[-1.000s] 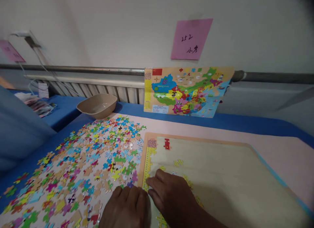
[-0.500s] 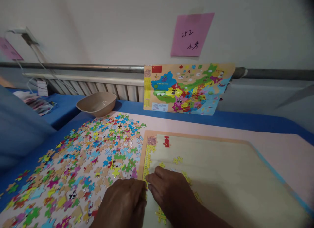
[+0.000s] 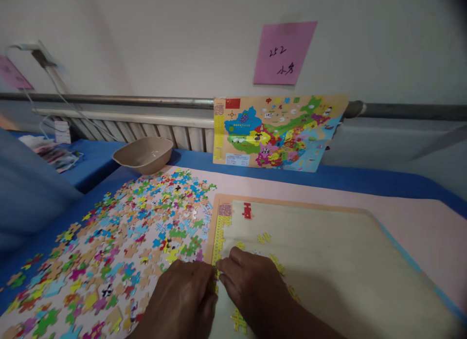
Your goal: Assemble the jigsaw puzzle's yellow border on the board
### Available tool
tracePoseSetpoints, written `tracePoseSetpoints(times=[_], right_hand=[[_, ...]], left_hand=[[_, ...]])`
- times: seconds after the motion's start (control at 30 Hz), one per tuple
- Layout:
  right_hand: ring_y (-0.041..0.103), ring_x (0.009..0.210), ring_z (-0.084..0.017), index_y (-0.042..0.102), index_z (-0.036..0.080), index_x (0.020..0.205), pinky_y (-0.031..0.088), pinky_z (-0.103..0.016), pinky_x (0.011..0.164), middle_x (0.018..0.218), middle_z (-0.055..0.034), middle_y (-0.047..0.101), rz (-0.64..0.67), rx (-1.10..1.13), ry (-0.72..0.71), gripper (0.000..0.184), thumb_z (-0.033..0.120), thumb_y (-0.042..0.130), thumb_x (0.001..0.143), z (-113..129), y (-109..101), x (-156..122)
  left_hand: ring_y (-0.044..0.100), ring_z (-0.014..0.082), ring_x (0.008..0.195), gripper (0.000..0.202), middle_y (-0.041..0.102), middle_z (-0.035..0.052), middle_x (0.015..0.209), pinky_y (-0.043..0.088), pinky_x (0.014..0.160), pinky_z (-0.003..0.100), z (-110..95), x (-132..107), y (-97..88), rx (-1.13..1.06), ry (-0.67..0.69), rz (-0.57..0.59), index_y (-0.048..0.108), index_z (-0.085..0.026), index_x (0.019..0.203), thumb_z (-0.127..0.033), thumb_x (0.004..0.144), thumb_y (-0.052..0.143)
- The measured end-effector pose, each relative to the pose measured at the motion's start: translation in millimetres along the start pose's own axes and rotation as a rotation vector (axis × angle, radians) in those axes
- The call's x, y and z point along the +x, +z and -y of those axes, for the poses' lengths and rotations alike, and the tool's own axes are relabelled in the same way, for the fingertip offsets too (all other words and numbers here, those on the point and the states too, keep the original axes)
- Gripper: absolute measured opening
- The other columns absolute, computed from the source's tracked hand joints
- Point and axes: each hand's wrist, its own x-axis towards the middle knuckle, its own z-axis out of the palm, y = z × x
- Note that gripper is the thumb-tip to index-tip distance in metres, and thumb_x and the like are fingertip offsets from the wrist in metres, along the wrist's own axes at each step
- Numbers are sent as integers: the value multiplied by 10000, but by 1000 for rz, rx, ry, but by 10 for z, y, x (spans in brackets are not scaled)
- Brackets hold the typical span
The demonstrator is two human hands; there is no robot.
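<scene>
My left hand (image 3: 184,293) is closed, its fingertips bent down at the left border of a jigsaw puzzle board (image 3: 328,251). Facing it, my right hand (image 3: 251,280) has its thumb and fingers pinched together at the same spot. Both sets of fingertips press on a yellow puzzle piece (image 3: 217,267), mostly covered by them, in the yellow strip (image 3: 219,234) along that border. A purple-lettered corner section (image 3: 225,209) tops the strip. Loose yellow pieces (image 3: 264,238) and joined red pieces (image 3: 247,211) lie on the board.
Many loose, colourful puzzle pieces (image 3: 120,241) spread left of the board. A beige basin (image 3: 146,154) stands behind them. A printed map (image 3: 279,134) leans against the wall rail (image 3: 146,101), below a pink note (image 3: 285,52). Blue fabric (image 3: 29,188) is at the far left.
My left hand has shifted very slightly up at the border. My right hand stays almost where it was, and the pieces on the board look unchanged.
</scene>
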Motion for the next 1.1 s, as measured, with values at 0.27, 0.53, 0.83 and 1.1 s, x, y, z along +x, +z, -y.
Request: tracePoseSetpoints(times=[0.27,0.53,0.83,1.1], right_hand=[[618,671,-167,668,242,816,271,-323,565,782,18,665,1,-5,17,167,148,700,950,1,5,1],[596,652,-165,672,240,800,266,-322,551,755,25,651,3,-13,13,179,155,715,951,20,-17,14],[609,663,-171,692,247,812,251,-319,551,751,27,664,31,-21,21,154,184,783,919,26,-25,33],[590,646,-166,670,247,777,242,-325,545,746,29,656,2,-35,15,195,190,808,902,12,-14,20]], left_hand=[[560,212,612,191,620,-2,679,307,618,360,28,-21,15,27,86,-75,572,-246,719,-84,807,520],[499,214,626,258,598,0,713,299,648,387,26,-56,101,61,248,-272,590,-253,772,-30,861,497],[485,215,653,209,574,-9,722,282,665,411,23,-84,228,132,299,-396,569,-251,794,-43,771,566],[480,205,651,206,583,-22,730,289,688,395,-1,-63,214,112,290,-414,566,-249,794,-52,752,609]])
